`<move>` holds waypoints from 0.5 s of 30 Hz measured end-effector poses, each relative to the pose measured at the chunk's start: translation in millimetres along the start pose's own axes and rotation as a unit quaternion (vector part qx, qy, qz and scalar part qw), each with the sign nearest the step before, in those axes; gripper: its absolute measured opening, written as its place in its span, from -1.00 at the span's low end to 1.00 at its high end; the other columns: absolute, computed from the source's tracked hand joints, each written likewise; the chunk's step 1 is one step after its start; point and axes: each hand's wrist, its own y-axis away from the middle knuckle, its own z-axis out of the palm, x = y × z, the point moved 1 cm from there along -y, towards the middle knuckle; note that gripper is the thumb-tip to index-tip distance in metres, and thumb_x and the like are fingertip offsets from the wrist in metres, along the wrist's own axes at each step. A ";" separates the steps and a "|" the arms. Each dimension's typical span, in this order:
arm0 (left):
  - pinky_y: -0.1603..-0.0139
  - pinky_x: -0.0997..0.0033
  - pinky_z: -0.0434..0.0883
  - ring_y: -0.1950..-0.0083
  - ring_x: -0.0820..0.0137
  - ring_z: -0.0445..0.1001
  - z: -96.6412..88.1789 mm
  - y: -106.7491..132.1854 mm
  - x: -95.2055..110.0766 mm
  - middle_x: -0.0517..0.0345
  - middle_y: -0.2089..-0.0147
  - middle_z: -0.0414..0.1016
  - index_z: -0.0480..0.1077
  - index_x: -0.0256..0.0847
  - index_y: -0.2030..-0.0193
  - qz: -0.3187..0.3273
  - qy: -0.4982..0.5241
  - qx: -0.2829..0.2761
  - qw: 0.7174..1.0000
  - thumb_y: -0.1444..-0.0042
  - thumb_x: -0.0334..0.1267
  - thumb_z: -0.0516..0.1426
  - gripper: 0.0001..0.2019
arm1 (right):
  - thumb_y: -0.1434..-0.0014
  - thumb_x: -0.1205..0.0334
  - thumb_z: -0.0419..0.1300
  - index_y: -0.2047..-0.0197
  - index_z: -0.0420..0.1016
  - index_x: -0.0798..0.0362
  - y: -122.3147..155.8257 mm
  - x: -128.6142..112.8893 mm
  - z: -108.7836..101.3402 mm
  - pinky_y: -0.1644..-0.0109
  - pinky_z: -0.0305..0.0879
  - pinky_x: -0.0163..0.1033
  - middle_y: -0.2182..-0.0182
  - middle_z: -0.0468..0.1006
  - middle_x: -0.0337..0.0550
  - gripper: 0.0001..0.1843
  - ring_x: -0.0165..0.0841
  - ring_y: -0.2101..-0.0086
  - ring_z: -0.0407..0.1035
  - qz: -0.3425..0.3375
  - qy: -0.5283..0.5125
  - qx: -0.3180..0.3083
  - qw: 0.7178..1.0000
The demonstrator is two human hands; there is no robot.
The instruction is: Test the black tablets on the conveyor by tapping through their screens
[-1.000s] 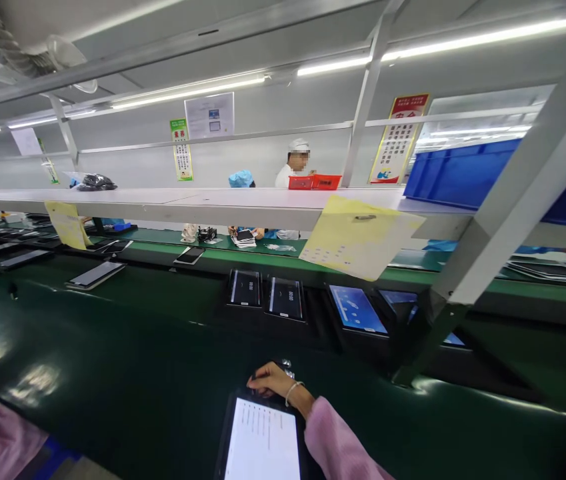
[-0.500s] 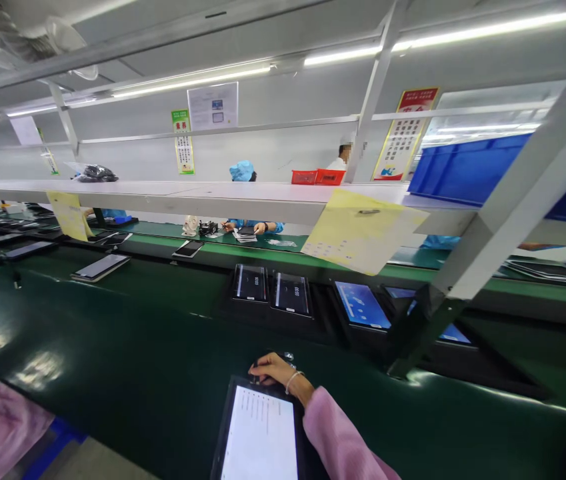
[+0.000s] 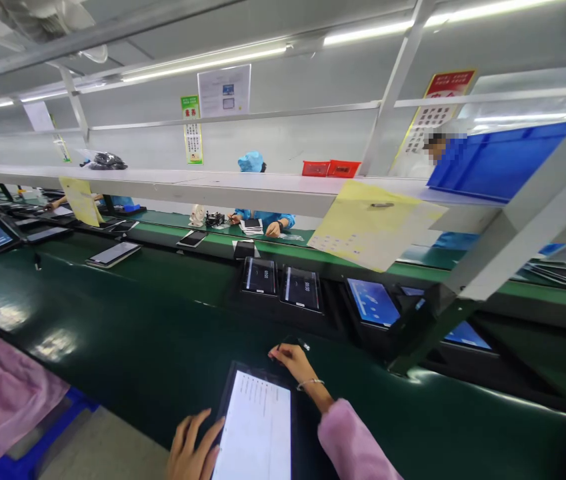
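Green worktop (image 3: 113,320), lit tablet (image 3: 255,433) lying flat at near edge. Left hand (image 3: 190,450) open, fingers spread against tablet's left edge. Right hand (image 3: 293,360) loosely curled at far top corner, fingertips touching something small and dark. Probably steadying for screen check; next, careful lift or tap.

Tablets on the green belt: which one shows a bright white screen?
The tablet between the person's left hand and right hand; the propped tablets behind show dark or blue screens.
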 end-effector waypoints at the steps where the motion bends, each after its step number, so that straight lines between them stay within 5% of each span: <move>1: 0.02 0.20 0.61 -0.07 0.19 0.53 0.3 -7.9 -2.1 0.21 -0.18 0.50 0.35 0.25 -0.24 0.031 -0.037 -0.025 0.999 -0.34 -0.16 0.04 -0.63 | 0.13 -0.52 0.28 0.45 0.47 0.08 6.8 3.4 -4.7 0.15 0.34 -0.11 0.34 0.58 -0.05 -0.27 -0.23 0.29 0.43 -0.007 -0.007 0.013 1.000; 7: 0.08 0.23 0.65 -0.09 0.21 0.54 -5.6 -21.5 -6.4 0.28 -0.23 0.44 0.18 0.29 -0.33 0.079 -0.123 -0.052 0.988 -0.37 -0.13 0.02 -0.58 | 0.19 -0.59 0.25 0.43 0.51 0.08 37.5 13.8 -17.6 0.11 0.36 -0.04 0.33 0.61 0.03 -0.21 -0.05 0.22 0.48 -0.013 -0.043 0.044 0.998; 15: 0.05 0.29 0.63 -0.11 0.25 0.51 -10.1 -17.1 0.1 0.28 -0.26 0.42 0.21 0.22 -0.34 0.103 -0.159 -0.035 0.981 -0.39 -0.15 -0.02 -0.59 | 0.13 -0.57 0.24 0.39 0.56 0.09 37.0 19.0 -14.4 0.15 0.35 -0.05 0.34 0.61 0.05 -0.21 -0.05 0.26 0.46 -0.032 -0.038 0.060 0.997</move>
